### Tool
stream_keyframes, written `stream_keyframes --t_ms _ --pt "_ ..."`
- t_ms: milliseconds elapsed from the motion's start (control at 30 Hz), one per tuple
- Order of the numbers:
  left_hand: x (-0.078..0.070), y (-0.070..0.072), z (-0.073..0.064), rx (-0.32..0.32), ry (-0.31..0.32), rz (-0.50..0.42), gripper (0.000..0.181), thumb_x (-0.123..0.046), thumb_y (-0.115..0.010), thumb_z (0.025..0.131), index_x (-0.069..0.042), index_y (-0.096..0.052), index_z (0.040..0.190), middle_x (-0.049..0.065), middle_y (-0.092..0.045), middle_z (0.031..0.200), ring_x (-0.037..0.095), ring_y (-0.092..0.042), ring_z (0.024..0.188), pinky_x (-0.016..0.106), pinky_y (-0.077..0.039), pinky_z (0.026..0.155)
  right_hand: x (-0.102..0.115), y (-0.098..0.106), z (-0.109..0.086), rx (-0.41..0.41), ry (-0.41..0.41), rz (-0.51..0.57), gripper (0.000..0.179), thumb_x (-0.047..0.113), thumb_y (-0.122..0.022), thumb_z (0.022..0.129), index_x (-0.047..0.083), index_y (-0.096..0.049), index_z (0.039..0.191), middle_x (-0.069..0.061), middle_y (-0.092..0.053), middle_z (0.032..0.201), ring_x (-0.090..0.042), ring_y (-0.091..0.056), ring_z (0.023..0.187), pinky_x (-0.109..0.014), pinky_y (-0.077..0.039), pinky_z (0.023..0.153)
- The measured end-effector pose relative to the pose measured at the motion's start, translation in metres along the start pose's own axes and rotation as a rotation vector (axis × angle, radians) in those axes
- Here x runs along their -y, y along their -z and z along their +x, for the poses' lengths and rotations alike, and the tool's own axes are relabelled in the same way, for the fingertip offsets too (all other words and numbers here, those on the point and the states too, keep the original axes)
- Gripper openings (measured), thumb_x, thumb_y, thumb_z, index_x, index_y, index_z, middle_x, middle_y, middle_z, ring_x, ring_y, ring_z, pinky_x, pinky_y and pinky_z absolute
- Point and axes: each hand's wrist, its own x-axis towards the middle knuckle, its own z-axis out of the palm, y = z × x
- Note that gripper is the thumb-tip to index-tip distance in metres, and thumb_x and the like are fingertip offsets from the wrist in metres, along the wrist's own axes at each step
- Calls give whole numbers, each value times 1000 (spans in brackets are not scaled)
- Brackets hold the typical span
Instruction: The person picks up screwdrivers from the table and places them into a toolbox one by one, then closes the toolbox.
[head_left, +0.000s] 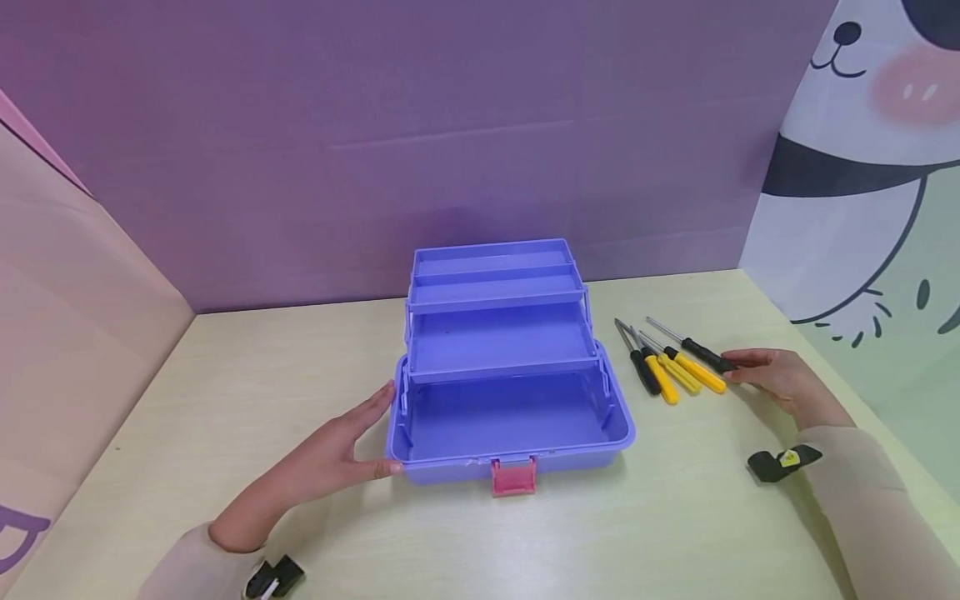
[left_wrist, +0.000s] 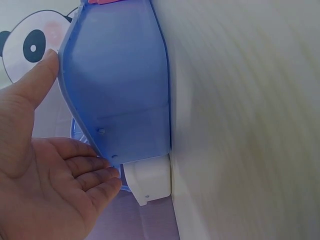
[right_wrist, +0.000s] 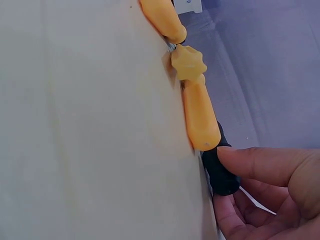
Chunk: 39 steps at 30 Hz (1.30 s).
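A purple-blue toolbox stands open on the table, its two stepped trays raised at the back and a pink latch hanging at its front. Against its left side, my left hand touches the rim with spread, nearly straight fingers and thumb. To the right of the box lie several screwdrivers with yellow or black handles, among them a yellow one. My right hand pinches the handle end of the rightmost black screwdriver between thumb and fingers. That handle lies low at the tabletop beside the yellow handles.
A pale wooden table bears everything. Behind it rises a purple backdrop, with a panda-printed panel along the right and a pale panel on the left. Both wrists carry small black straps.
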Motion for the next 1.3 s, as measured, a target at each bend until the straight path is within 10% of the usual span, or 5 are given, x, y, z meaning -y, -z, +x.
stream_keyframes --t_ms 200,433,767,1033,1300 --pt "0 0 0 2 7 -4 93 -41 -71 81 3 -22 147 22 -22 152 40 -26 137 53 -32 105 1 0 0 1 -12 -6 57 17 -69 87 -5 -47 134 -27 -37 140 -28 -41 112 -23 -40 84" --pt "-1 1 0 2 1 -2 93 -40 -71 82 3 -22 147 19 -22 153 39 -26 137 53 -32 105 0 3 1 12 -12 13 50 19 -70 86 0 -55 129 9 -54 104 -21 -43 107 -19 -41 81" --pt "-2 1 -1 4 1 -3 92 -39 -71 82 3 -21 147 19 -21 153 39 -26 137 53 -32 106 -3 3 3 4 -21 33 50 22 -67 89 -1 -53 131 -18 -43 134 -21 -44 108 -11 -46 73" --pt "-2 1 -1 3 2 -15 92 -39 -71 82 1 -21 148 18 -22 153 38 -26 137 53 -33 105 -6 3 5 -8 -12 46 56 21 -64 91 -7 -45 135 -16 -46 130 -7 -48 94 -11 -50 73" --pt "-3 0 -1 0 -7 -4 92 -39 -71 83 3 -21 147 18 -22 153 38 -27 137 53 -33 105 -7 5 3 -22 -12 189 16 19 -66 89 34 -69 84 20 -54 85 1 -52 78 -14 -52 73"
